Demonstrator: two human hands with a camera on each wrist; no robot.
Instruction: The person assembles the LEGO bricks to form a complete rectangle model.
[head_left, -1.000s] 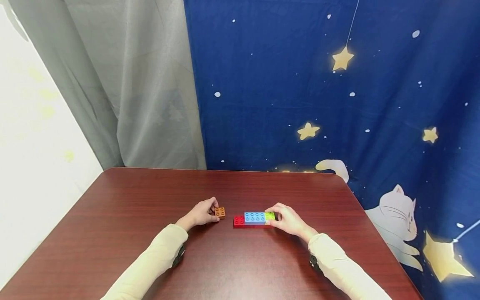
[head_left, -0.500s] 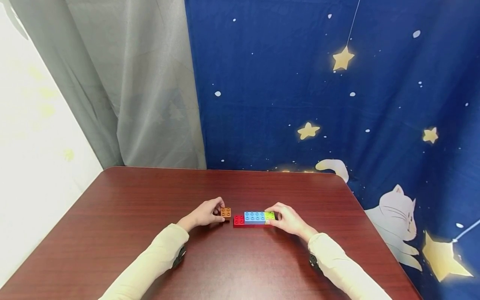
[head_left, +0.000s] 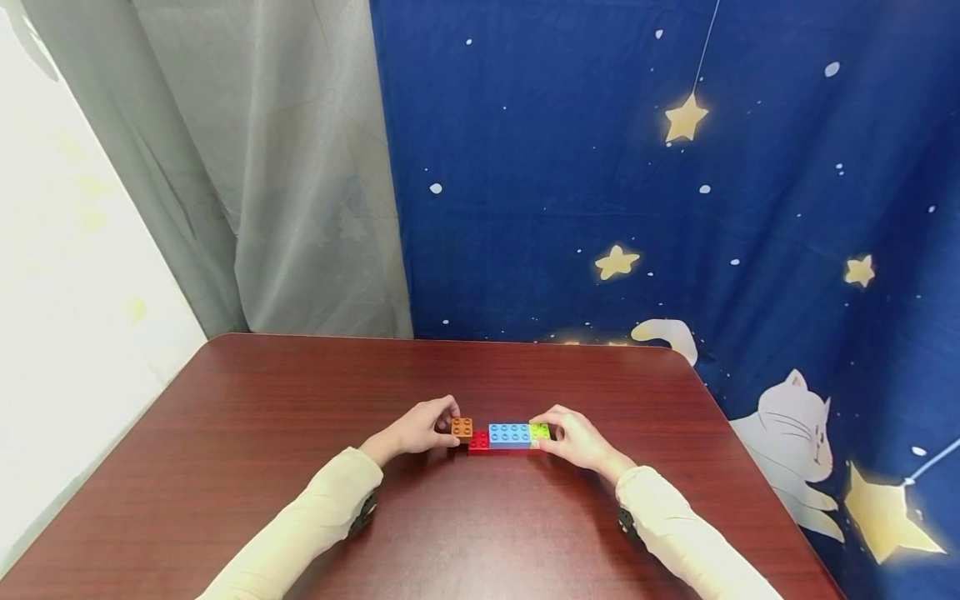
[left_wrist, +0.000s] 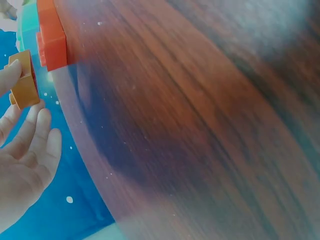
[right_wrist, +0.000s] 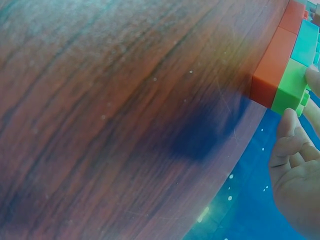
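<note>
Between thumb and fingers my left hand [head_left: 423, 427] pinches a small orange toy brick [head_left: 462, 427] with studs on top. In the left wrist view that orange brick [left_wrist: 24, 82] is raised off the table, with a gap to the red brick [left_wrist: 53, 42]. Red bricks [head_left: 478, 442] form a bottom row on the table, their studs bare at the left end. A long blue brick [head_left: 509, 435] and a light green brick [head_left: 537, 431] sit side by side on that row. My right hand [head_left: 576, 439] grips the green brick at the right end.
The dark red wooden table [head_left: 480, 533] spreads around the bricks. Behind it hang a grey curtain [head_left: 315, 208] and a blue curtain [head_left: 525, 167] with stars. A bright white panel [head_left: 75, 292] stands on the left.
My left hand has carried the orange brick rightward, up to the left end of the red row. The right hand and the joined bricks have stayed in place.
</note>
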